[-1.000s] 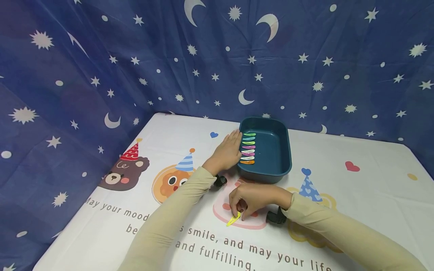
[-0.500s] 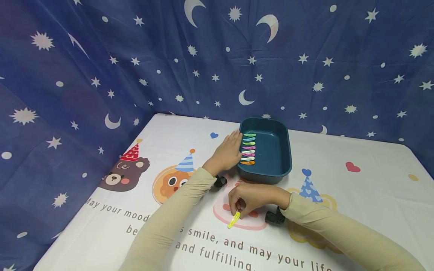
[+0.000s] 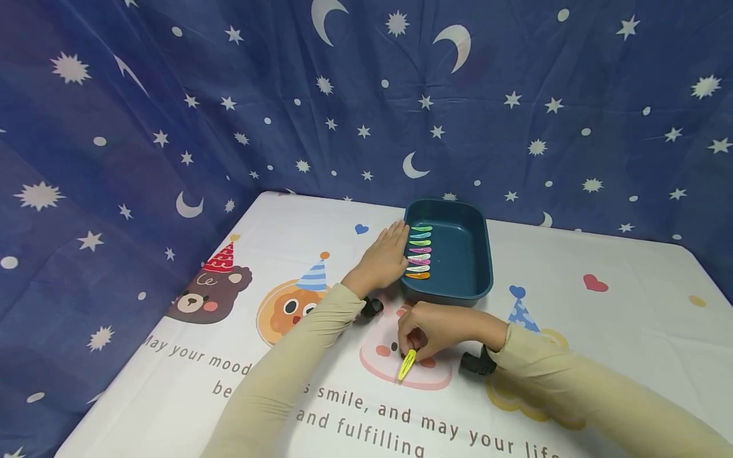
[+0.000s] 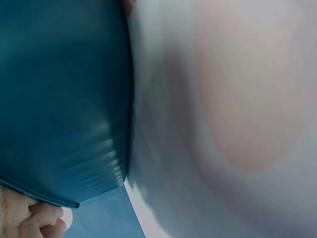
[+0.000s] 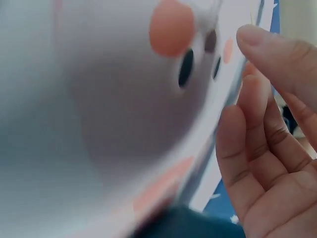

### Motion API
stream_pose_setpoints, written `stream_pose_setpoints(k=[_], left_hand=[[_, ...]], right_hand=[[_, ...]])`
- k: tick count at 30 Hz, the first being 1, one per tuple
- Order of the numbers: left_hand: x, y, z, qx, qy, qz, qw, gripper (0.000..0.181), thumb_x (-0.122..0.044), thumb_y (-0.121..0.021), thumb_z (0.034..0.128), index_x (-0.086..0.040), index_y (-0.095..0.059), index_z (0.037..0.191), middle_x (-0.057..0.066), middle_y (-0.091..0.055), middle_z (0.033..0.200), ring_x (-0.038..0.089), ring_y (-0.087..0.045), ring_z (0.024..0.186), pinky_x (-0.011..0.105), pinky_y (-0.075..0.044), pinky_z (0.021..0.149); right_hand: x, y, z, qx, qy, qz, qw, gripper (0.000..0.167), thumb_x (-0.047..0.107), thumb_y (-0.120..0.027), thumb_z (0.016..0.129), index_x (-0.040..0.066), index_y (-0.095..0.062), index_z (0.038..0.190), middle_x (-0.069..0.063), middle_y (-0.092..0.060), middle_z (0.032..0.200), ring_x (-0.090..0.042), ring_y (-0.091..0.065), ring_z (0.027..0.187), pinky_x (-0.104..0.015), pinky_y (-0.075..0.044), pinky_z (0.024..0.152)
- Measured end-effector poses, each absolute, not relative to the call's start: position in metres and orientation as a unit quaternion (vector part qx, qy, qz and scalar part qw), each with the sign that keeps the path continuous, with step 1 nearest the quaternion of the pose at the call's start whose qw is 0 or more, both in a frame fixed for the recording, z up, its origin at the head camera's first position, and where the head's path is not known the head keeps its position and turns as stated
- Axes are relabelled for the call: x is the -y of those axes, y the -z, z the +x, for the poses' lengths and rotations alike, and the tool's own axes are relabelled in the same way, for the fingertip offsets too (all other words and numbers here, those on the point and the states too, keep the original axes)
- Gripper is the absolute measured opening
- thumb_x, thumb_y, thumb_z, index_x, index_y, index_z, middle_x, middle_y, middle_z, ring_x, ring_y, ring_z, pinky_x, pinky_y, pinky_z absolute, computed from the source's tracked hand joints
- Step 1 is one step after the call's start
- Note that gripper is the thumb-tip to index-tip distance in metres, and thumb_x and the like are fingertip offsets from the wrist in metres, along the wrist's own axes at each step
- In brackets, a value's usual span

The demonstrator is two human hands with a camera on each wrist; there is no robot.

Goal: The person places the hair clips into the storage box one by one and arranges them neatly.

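Note:
My right hand (image 3: pixel 443 327) pinches one end of a yellow snap hair clip (image 3: pixel 407 366) over the printed pink face on the cloth. In the right wrist view the thumb (image 5: pixel 277 49) and curled fingers show, while the clip is hardly visible. Flat against the left side of a dark teal bin (image 3: pixel 481 254) rests my left hand (image 3: pixel 385 254), its fingers straight along the rim. Inside that bin several hair clips lie in a column by the left wall, among them a green clip (image 3: pixel 422 228), a white clip (image 3: pixel 418 268) and an orange clip (image 3: pixel 418 276).
A white printed tablecloth (image 3: pixel 607 331) covers the table, with cartoon faces and lettering. Behind and to the left hangs a blue curtain (image 3: pixel 366 108) with stars and moons. Each wrist carries a black camera, such as the right wrist camera (image 3: pixel 477 364).
My right hand has lifted the yellow clip from the cloth and carried it slightly right and toward the bin, the clip turning steeper. The left hand and the bin have stayed put.

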State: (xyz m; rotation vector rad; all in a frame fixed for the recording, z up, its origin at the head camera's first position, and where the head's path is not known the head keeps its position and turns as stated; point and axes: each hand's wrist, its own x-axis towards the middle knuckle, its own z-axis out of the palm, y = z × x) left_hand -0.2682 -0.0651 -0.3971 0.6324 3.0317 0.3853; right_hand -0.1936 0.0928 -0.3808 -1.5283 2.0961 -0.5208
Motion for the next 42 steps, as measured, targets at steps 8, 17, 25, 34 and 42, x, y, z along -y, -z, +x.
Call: stream_pose_setpoints(k=[8, 17, 25, 34, 42], left_hand=[[0.066, 0.396, -0.268, -0.971, -0.128, 0.202, 0.011, 0.064, -0.021, -0.039, 0.0958, 0.000, -0.011, 0.150, 0.012, -0.009, 0.159, 0.022, -0.006, 0.148, 0.036, -0.006, 0.121], [0.066, 0.395, -0.268, -0.972, -0.115, 0.205, 0.012, 0.064, -0.021, -0.038, 0.0962, 0.000, -0.011, 0.150, 0.012, -0.009, 0.159, 0.023, -0.006, 0.148, 0.036, -0.006, 0.121], [0.067, 0.393, -0.267, -0.970, -0.124, 0.207, 0.015, 0.063, -0.020, -0.037, 0.0960, 0.001, -0.011, 0.150, 0.013, -0.009, 0.159, 0.025, -0.007, 0.148, 0.036, -0.006, 0.121], [0.066, 0.395, -0.268, -0.971, -0.111, 0.209, 0.017, 0.064, -0.021, -0.037, 0.0961, 0.001, -0.010, 0.150, 0.013, -0.007, 0.159, 0.025, -0.006, 0.148, 0.036, -0.006, 0.121], [0.066, 0.395, -0.269, -0.971, -0.110, 0.211, 0.015, 0.064, -0.021, -0.038, 0.0962, 0.001, -0.011, 0.150, 0.013, -0.008, 0.159, 0.025, -0.007, 0.148, 0.036, -0.007, 0.121]], right_hand=[[-0.113, 0.353, -0.203, -0.789, 0.202, -0.536, 0.224, 0.011, 0.012, -0.078, 0.073, 0.017, -0.070, 0.078, 0.009, -0.061, 0.073, -0.002, -0.052, 0.064, -0.018, -0.049, 0.059], [-0.129, 0.316, -0.223, -0.810, 0.221, -0.502, 0.210, 0.014, 0.008, -0.080, 0.070, 0.015, -0.071, 0.078, 0.007, -0.065, 0.073, -0.008, -0.057, 0.065, -0.029, -0.056, 0.063], [-0.135, 0.297, -0.253, -0.835, 0.228, -0.458, 0.202, 0.015, 0.005, -0.080, 0.069, 0.011, -0.071, 0.079, 0.004, -0.066, 0.073, -0.006, -0.055, 0.063, -0.027, -0.055, 0.064], [-0.134, 0.300, -0.288, -0.847, 0.225, -0.439, 0.199, 0.012, 0.003, -0.078, 0.071, 0.005, -0.071, 0.081, -0.004, -0.066, 0.073, -0.010, -0.053, 0.062, -0.020, -0.051, 0.059], [-0.130, 0.315, -0.315, -0.849, 0.229, -0.420, 0.226, 0.011, 0.001, -0.075, 0.073, 0.002, -0.071, 0.083, -0.008, -0.067, 0.076, -0.011, -0.053, 0.063, -0.019, -0.051, 0.061]])
